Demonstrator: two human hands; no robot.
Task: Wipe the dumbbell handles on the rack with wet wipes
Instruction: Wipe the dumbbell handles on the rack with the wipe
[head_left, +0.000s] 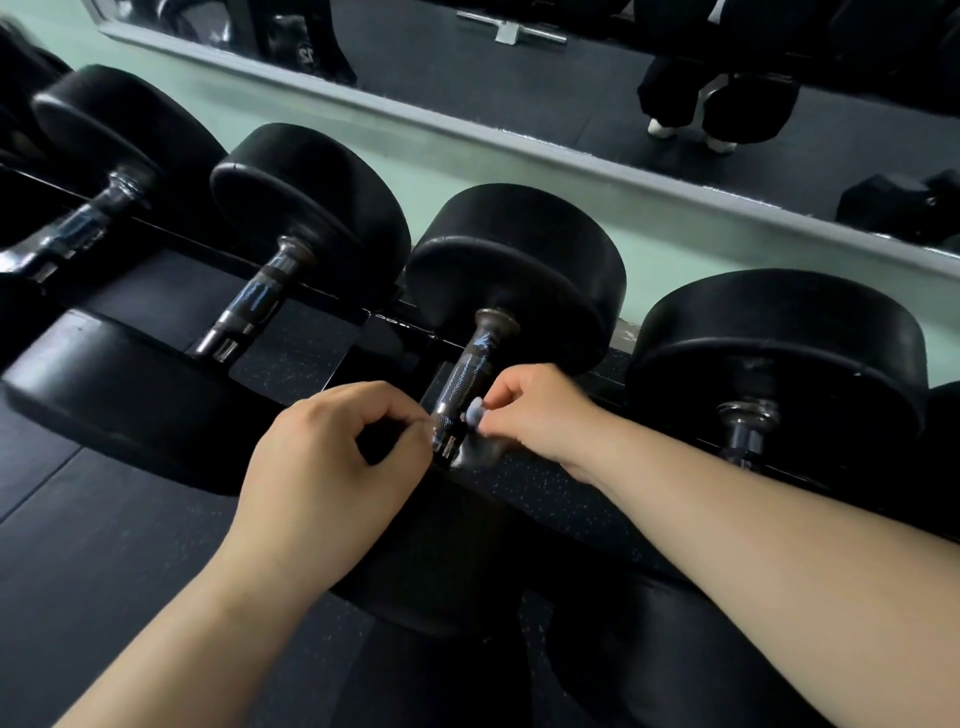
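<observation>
The dumbbell handle (470, 371) lies across the rack (384, 322), knurled and dark. At the handle's near end the right hand (535, 415) pinches a wet wipe (480, 454), its grip clamped on the cloth, which drapes just below and right of the handle. The left hand (332, 457) sits just left of that same end, fingers curled, tips at the metal; whether this grip holds the wipe I cannot tell. Beyond the handle runs a mirror (467, 78).
</observation>
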